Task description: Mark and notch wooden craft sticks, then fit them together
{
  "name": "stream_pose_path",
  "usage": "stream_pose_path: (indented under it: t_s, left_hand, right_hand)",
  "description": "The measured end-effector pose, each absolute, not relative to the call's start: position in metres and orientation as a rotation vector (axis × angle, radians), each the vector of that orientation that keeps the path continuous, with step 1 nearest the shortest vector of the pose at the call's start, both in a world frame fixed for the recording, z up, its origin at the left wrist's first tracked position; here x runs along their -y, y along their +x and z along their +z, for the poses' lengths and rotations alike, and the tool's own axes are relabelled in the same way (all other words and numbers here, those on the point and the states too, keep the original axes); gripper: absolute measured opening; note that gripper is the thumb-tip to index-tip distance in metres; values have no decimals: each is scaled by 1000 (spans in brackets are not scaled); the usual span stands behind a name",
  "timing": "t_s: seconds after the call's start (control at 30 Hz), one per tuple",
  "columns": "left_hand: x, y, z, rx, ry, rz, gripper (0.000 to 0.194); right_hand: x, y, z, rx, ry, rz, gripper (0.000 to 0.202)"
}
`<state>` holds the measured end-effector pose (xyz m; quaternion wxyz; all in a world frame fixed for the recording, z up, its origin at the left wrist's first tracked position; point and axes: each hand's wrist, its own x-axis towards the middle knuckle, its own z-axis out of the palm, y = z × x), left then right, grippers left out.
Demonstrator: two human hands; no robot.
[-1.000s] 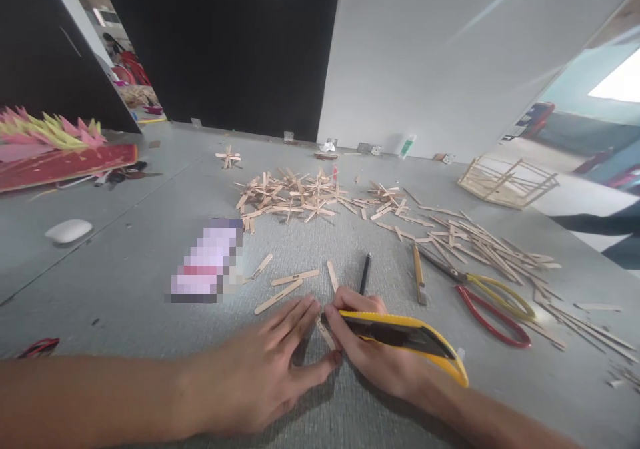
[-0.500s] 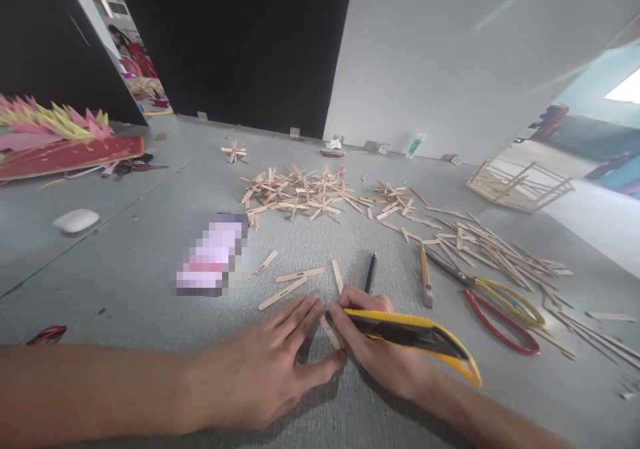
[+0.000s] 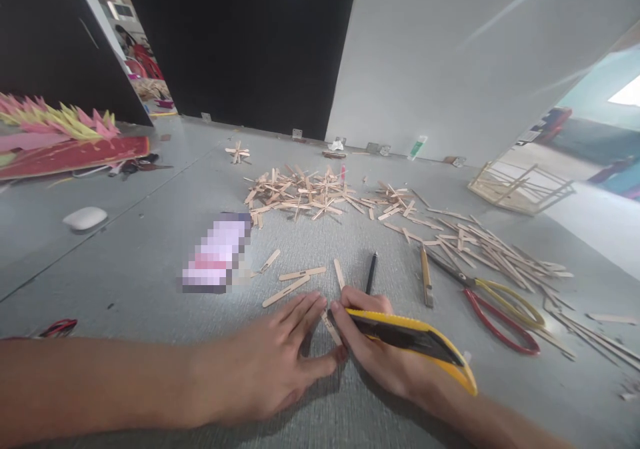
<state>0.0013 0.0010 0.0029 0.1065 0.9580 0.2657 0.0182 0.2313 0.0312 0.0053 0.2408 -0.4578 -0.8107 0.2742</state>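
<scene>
My right hand (image 3: pixel 371 344) grips a yellow and black utility knife (image 3: pixel 417 338) like a pen, its handle slanting back to the right. The blade end is hidden behind my fingers. Under my left hand (image 3: pixel 273 362) a small wooden craft stick (image 3: pixel 331 329) with a slot in it is held down, pinned by the fingertips at one end and the thumb at the other. Just ahead of my left fingers lie two slotted sticks, one flat across (image 3: pixel 303 274) and one slanted (image 3: pixel 286 292). Another craft stick (image 3: pixel 339 273) lies beyond my right fingers, near a black pen (image 3: pixel 371 272).
A phone with a blurred screen (image 3: pixel 217 252) lies to the left, a white mouse (image 3: pixel 85 218) farther out. Piled sticks (image 3: pixel 300 192) spread ahead. At right are a second cutter (image 3: pixel 427 277), scissors (image 3: pixel 500 302), long wooden strips (image 3: pixel 500 252) and a stick frame (image 3: pixel 520 188).
The knife's rear end has tipped slightly lower and to the left. Both hands keep almost the same place on the stick, and the whole view has shifted a little.
</scene>
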Motion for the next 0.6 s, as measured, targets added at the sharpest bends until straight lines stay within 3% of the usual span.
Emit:
stream_pose_path:
  t_s: [0.27, 0.6]
  left_hand:
    - [-2, 2, 6, -785, 2832, 34, 52]
    - [-4, 1, 4, -761, 2849, 36, 53]
  right_hand:
    - [-32, 228, 3, 2267, -1190, 759, 39]
    - [-33, 229, 0, 2273, -1173, 744, 39]
